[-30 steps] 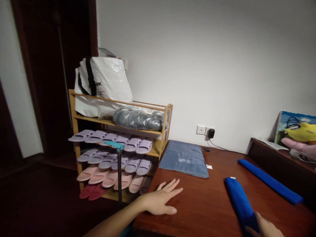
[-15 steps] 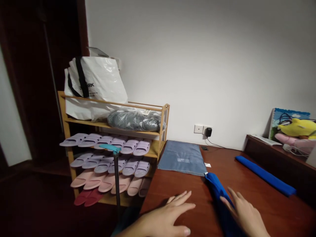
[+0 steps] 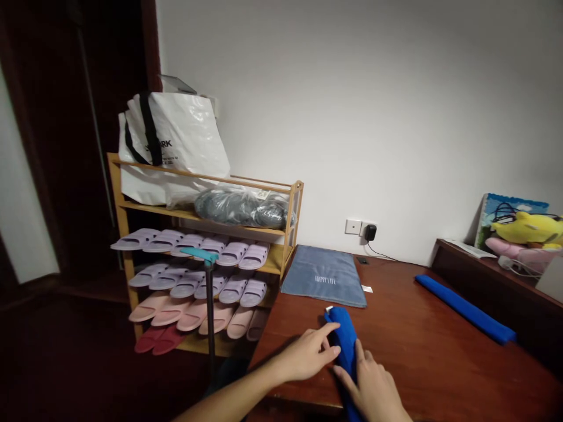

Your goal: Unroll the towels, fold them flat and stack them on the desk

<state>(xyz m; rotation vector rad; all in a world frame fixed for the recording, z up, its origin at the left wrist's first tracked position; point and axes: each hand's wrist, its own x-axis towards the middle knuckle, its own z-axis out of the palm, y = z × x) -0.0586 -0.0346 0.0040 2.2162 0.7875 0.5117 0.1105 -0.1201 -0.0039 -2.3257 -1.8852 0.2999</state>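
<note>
A long folded blue cloth (image 3: 346,334) with a small white tag at its far end lies near the front of the wooden table. My left hand (image 3: 308,353) is at its left side, index finger over the top and thumb against the edge. My right hand (image 3: 373,378) grips it lower down, thumb on the left and fingers along the right. Its near end runs below the picture. Behind lies a flat grey-blue cloth (image 3: 325,266) lettered "HAPPY LIFE". To the right rests another folded blue strip (image 3: 464,308).
A wooden shoe rack (image 3: 288,234) with several slippers and a large white bag (image 3: 189,135) stands left of the table. A dark pole with a teal top (image 3: 210,310) rises before it. A raised ledge (image 3: 466,264) at right bears a yellow plush toy (image 3: 528,227).
Both hands have closed in on the folded blue cloth, which has shifted left and toward me. My left hand, spread and apart before, now touches it. The view has tilted slightly.
</note>
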